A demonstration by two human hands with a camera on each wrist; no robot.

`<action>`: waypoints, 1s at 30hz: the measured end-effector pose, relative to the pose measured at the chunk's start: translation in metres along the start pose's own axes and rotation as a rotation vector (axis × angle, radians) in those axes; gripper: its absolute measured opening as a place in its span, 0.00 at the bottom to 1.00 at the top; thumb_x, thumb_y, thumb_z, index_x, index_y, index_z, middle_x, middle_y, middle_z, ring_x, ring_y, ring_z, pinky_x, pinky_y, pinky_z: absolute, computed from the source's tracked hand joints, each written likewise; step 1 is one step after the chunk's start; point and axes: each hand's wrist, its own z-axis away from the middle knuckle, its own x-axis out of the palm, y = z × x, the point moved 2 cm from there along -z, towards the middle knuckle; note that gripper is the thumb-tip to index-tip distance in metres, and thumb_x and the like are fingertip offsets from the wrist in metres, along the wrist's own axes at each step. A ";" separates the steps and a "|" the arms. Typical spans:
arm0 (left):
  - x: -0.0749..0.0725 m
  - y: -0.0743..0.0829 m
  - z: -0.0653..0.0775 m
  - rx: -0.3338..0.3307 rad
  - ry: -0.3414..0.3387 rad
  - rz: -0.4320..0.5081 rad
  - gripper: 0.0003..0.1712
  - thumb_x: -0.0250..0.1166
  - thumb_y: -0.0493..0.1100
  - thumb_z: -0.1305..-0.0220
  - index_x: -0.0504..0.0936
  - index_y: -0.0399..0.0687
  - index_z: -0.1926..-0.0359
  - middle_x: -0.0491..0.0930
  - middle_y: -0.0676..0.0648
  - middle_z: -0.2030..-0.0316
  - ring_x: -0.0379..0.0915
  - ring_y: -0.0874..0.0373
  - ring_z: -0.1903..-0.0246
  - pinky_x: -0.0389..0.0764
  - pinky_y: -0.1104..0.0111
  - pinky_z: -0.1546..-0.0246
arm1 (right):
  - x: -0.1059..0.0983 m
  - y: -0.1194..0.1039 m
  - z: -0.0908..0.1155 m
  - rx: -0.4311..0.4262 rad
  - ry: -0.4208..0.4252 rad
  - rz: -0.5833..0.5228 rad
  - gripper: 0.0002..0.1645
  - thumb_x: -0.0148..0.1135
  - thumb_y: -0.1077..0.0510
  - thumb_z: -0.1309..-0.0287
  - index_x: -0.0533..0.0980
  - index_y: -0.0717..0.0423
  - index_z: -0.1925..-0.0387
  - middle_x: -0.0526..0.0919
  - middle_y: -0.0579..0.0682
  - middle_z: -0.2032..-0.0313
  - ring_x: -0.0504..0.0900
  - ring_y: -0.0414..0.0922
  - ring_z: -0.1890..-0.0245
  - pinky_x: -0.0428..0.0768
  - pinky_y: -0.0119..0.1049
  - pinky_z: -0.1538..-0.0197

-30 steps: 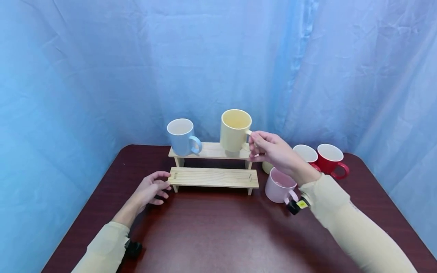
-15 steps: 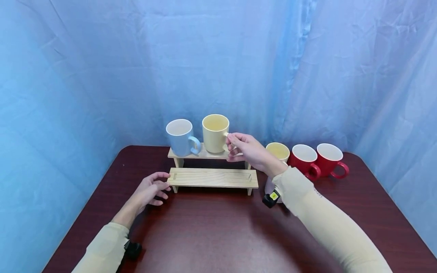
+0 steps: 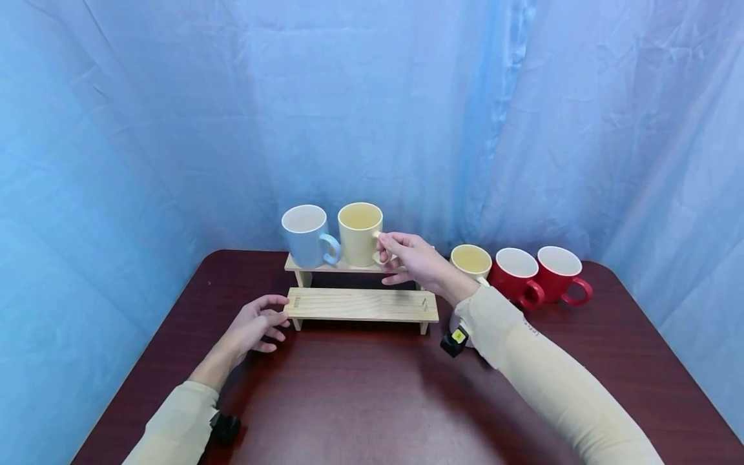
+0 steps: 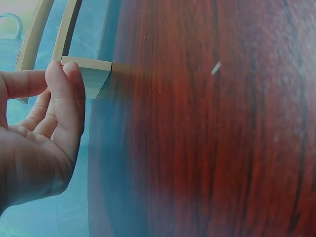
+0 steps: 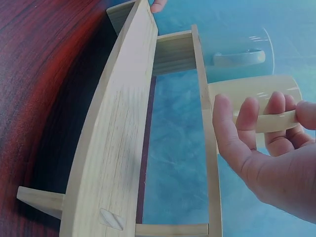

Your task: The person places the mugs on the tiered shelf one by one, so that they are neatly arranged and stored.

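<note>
My right hand [image 3: 413, 258] pinches the handle of a pale yellow mug [image 3: 359, 242], which stands upright at the upper board [image 3: 398, 263] of a two-tier wooden rack. Left of it on that board is a light blue mug [image 3: 305, 239], its handle turned right. In the right wrist view, thumb and fingers of my right hand [image 5: 276, 143] close around the yellow handle [image 5: 276, 122]. My left hand [image 3: 252, 326] touches the left end of the rack's lower board [image 3: 360, 305] with its fingertips, fingers loosely bent. The left wrist view shows those fingertips [image 4: 63, 74] right at the board's end.
A second yellow mug [image 3: 469, 259] and two red mugs [image 3: 511, 276] [image 3: 558, 274] stand on the dark red wooden table [image 3: 349, 400] to the right. A pink mug is mostly hidden behind my right wrist. Blue curtains [image 3: 372, 110] hang behind and at the sides.
My right hand has carried the yellow mug left and then down to the upper board, beside the blue mug. My left hand stays at the lower board's end.
</note>
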 end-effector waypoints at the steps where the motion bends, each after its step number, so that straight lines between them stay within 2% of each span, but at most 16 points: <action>1: 0.000 0.000 0.000 0.001 -0.001 -0.001 0.22 0.58 0.41 0.28 0.69 0.47 0.35 0.81 0.37 0.56 0.80 0.52 0.71 0.83 0.62 0.76 | 0.000 0.000 0.000 0.003 -0.001 0.002 0.23 0.50 0.45 0.23 0.71 0.64 0.52 0.73 0.50 0.64 0.77 0.50 0.65 0.81 0.60 0.48; 8: 0.000 0.001 0.000 -0.006 -0.001 -0.010 0.22 0.58 0.41 0.28 0.69 0.48 0.35 0.81 0.38 0.57 0.80 0.52 0.71 0.83 0.62 0.76 | 0.001 -0.001 0.002 0.009 0.001 0.018 0.24 0.50 0.43 0.23 0.72 0.63 0.50 0.73 0.51 0.62 0.78 0.49 0.65 0.84 0.56 0.52; 12: -0.001 0.001 -0.001 -0.007 -0.001 -0.013 0.22 0.57 0.40 0.27 0.69 0.47 0.35 0.81 0.38 0.57 0.80 0.52 0.71 0.83 0.62 0.76 | -0.002 0.001 0.003 0.022 0.007 0.025 0.27 0.50 0.41 0.24 0.71 0.60 0.42 0.75 0.54 0.52 0.81 0.54 0.58 0.85 0.55 0.53; 15: -0.002 0.002 -0.001 -0.009 -0.002 -0.010 0.23 0.58 0.40 0.28 0.69 0.47 0.35 0.81 0.39 0.57 0.80 0.52 0.71 0.83 0.62 0.76 | -0.009 0.003 0.010 0.032 0.023 0.024 0.29 0.50 0.41 0.24 0.68 0.57 0.36 0.73 0.58 0.43 0.80 0.58 0.49 0.84 0.57 0.52; 19: -0.004 0.002 -0.003 -0.012 -0.012 -0.006 0.23 0.59 0.41 0.28 0.69 0.47 0.34 0.81 0.39 0.57 0.80 0.52 0.71 0.83 0.62 0.76 | -0.024 -0.002 0.030 -0.006 0.050 0.056 0.31 0.50 0.42 0.24 0.63 0.57 0.31 0.68 0.62 0.35 0.72 0.62 0.39 0.84 0.56 0.51; 23: -0.008 0.002 -0.005 -0.011 -0.007 -0.005 0.23 0.59 0.41 0.28 0.69 0.48 0.35 0.81 0.40 0.57 0.80 0.52 0.70 0.83 0.62 0.76 | -0.042 -0.011 0.057 -0.072 0.057 0.104 0.34 0.51 0.42 0.24 0.61 0.56 0.29 0.63 0.64 0.30 0.66 0.65 0.32 0.84 0.55 0.51; 27: -0.011 0.001 -0.005 -0.010 -0.003 -0.004 0.23 0.59 0.41 0.28 0.69 0.48 0.34 0.81 0.40 0.57 0.80 0.52 0.70 0.83 0.62 0.75 | -0.062 -0.012 0.085 -0.119 0.068 0.162 0.36 0.52 0.41 0.25 0.59 0.55 0.27 0.63 0.62 0.29 0.65 0.63 0.32 0.84 0.55 0.50; 30: -0.011 0.001 -0.005 -0.008 -0.006 -0.003 0.23 0.59 0.41 0.28 0.69 0.48 0.34 0.81 0.40 0.57 0.80 0.52 0.70 0.83 0.62 0.75 | -0.079 -0.008 0.106 -0.136 0.100 0.220 0.35 0.52 0.40 0.25 0.59 0.54 0.27 0.65 0.60 0.30 0.69 0.59 0.33 0.84 0.51 0.49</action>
